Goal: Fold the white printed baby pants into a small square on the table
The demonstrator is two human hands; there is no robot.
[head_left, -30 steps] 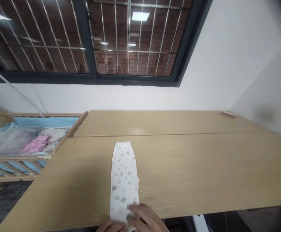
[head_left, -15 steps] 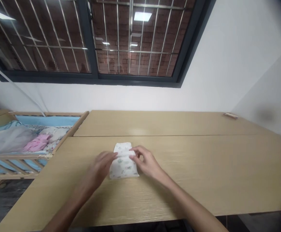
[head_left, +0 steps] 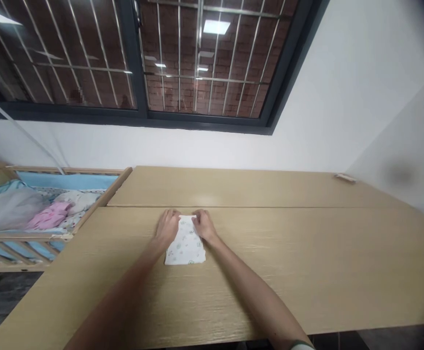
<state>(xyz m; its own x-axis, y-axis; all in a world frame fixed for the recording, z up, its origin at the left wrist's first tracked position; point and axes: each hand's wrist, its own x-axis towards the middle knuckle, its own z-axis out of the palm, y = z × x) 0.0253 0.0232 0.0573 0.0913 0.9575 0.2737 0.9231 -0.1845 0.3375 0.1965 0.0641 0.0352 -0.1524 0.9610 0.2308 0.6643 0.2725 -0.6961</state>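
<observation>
On my feed the small white garment [head_left: 185,248] is folded into a compact rectangle. Its fabric is pale, scattered with little green prints and a few darker specks, and the near edge lies straight and neat. It sits flat on the front board of the light wooden table [head_left: 306,262], just short of the seam where the front board meets the back one, a bit left of the middle.

Both hands are on its far end. The left hand [head_left: 168,227] lies palm down over the far left corner. Its fingers are stretched out close together and press on the cloth rather than closing around it. The right hand [head_left: 204,226] mirrors it on the far right corner, fingers likewise flat and narrow, with the tips at the fold's far edge. Both forearms run back toward me across the tabletop.

Left of the table, touching its corner, I see a wooden crib [head_left: 98,204] with slatted sides and a light blue lining. Inside it are a pink garment [head_left: 47,218], a whitish bundle [head_left: 76,198] beside it and a heap of grey netting [head_left: 4,211] further left.

At the far right corner of the table lies a small wooden piece [head_left: 345,178]; I cannot make out what it is.
</observation>
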